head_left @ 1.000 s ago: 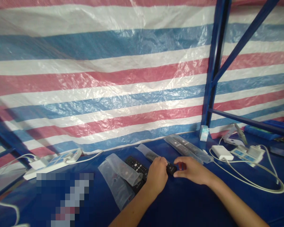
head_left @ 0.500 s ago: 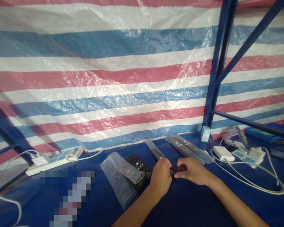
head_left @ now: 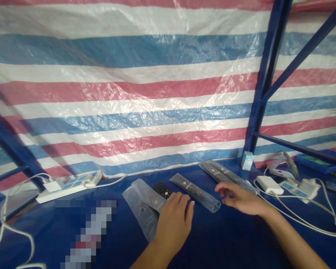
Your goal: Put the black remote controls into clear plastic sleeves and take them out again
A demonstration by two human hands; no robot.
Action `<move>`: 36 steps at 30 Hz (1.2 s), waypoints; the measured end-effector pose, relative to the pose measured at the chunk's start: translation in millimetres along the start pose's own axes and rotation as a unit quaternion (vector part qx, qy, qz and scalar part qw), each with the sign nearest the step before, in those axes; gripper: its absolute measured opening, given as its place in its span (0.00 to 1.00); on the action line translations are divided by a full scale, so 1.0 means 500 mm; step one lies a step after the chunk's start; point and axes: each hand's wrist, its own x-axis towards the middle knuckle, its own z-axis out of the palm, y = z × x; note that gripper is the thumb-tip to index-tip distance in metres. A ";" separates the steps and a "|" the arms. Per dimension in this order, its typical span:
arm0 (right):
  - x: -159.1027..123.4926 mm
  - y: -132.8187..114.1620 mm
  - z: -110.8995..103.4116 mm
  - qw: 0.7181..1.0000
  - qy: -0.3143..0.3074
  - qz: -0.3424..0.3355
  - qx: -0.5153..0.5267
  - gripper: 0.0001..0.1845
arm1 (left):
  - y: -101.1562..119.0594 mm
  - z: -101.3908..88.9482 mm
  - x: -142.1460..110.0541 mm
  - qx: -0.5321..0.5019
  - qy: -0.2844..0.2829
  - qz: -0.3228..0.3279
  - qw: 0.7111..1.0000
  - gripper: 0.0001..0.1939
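Note:
My left hand (head_left: 174, 219) lies flat with its fingers stretched out over a black remote control (head_left: 162, 190), of which only the far end shows. My right hand (head_left: 239, 198) hovers just right of a remote sealed in a clear plastic sleeve (head_left: 195, 192), fingers loosely apart and holding nothing. Two empty clear sleeves (head_left: 145, 204) lie to the left of my left hand. Two more bagged remotes (head_left: 225, 175) rest side by side farther back, beyond my right hand.
A blue table surface (head_left: 229, 239) carries everything. A white power strip (head_left: 70, 184) with cables sits at the left. At the right are a white charger (head_left: 270, 184), another power strip (head_left: 296, 186) and looping cables. A small white box (head_left: 246, 160) stands by the blue post (head_left: 264, 82). A striped tarp hangs behind.
Both hands have let go of the bagged remote, which now lies on the table. My left hand moved down onto the black remote; my right hand drew off to the right.

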 end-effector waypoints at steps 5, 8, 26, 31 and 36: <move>0.031 -0.073 0.030 0.987 0.077 0.041 -0.136 0.22 | -0.090 -0.028 -0.032 0.088 0.043 -0.015 0.995 0.10; 0.059 -0.114 0.077 0.971 0.056 0.061 -0.225 0.22 | -0.101 -0.021 -0.044 0.106 0.037 -0.016 0.994 0.10; 0.067 -0.123 0.106 0.978 0.052 0.001 -0.202 0.24 | -0.091 -0.055 -0.047 0.135 -0.163 -0.146 0.966 0.11; 0.066 -0.160 0.142 0.986 -0.032 -0.037 -0.162 0.21 | -0.100 -0.048 -0.048 0.134 -0.170 -0.142 0.966 0.12; 0.071 -0.172 0.150 0.985 -0.018 -0.024 -0.170 0.11 | -0.096 -0.045 -0.048 0.130 -0.172 -0.140 0.966 0.12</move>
